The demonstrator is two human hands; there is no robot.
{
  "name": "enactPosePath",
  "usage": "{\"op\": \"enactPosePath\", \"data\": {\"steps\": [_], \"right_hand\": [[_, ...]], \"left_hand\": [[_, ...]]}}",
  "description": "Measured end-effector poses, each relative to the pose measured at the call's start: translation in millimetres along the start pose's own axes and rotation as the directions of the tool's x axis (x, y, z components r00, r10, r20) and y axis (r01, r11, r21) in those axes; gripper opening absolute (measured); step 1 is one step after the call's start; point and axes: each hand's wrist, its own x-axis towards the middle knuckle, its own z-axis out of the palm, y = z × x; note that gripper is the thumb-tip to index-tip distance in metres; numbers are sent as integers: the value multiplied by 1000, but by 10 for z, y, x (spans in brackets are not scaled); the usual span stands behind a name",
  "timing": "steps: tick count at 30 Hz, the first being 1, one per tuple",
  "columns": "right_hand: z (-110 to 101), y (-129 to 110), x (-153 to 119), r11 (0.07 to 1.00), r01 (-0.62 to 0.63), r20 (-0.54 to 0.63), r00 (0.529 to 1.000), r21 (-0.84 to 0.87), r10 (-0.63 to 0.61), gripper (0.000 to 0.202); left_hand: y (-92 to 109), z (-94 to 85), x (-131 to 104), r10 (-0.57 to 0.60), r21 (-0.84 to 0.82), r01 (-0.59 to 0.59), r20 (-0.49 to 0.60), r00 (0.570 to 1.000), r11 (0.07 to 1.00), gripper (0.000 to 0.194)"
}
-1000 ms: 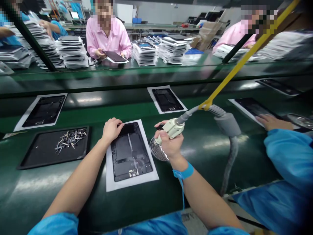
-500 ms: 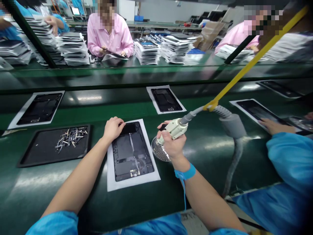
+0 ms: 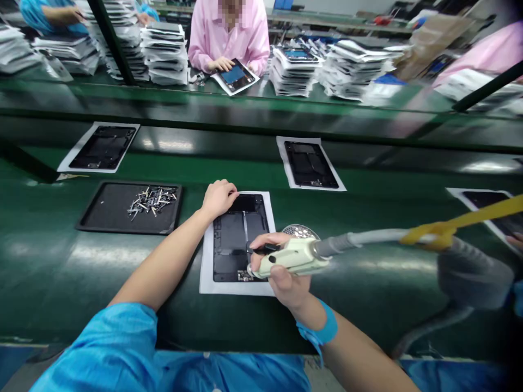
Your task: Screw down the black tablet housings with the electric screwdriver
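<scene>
A black tablet housing [image 3: 231,234] lies on a white sheet [image 3: 207,272] in front of me. My left hand [image 3: 219,198] rests at its upper left corner, fingers bent together over the edge; what they grip, if anything, is hidden. My right hand [image 3: 286,277] is wrapped round a pale green handheld tool [image 3: 296,256] with a grey cable. The tool's tip is over the small board at the housing's lower right; whether it touches cannot be made out. A round perforated metal dish [image 3: 301,232] is partly hidden behind the tool.
A black tray [image 3: 118,212] with several small metal parts [image 3: 152,201] stands at left. Two more housings [image 3: 104,147] [image 3: 311,163] lie farther back. A yellow strap [image 3: 482,215] holds the cable at right. Across the bench, a person in pink [image 3: 231,32] handles a tablet beside paper stacks.
My right hand has brought the tool from the dish to over the housing's lower right. My left hand stays at the housing's corner. The view has shifted, and the person opposite has tilted their tablet.
</scene>
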Motion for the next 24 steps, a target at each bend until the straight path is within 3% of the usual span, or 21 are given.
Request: {"op": "enactPosePath", "data": {"steps": [13, 18, 21, 24], "right_hand": [[68, 106, -44, 995, 78, 54, 996, -69, -74, 30], [31, 107, -18, 989, 37, 103, 994, -140, -22, 31], [-51, 79, 52, 974, 33, 118, 993, -226, -6, 46], [-165, 28, 138, 979, 68, 46, 997, -193, -60, 64]], "left_hand": [[21, -16, -10, -8, 0, 8, 15, 1000, 1000, 19], [22, -24, -17, -9, 12, 9, 11, 1000, 1000, 22], [45, -38, -51, -13, 14, 13, -8, 1000, 1000, 23], [89, -82, -160, -14, 43, 16, -50, 999, 999, 27]]}}
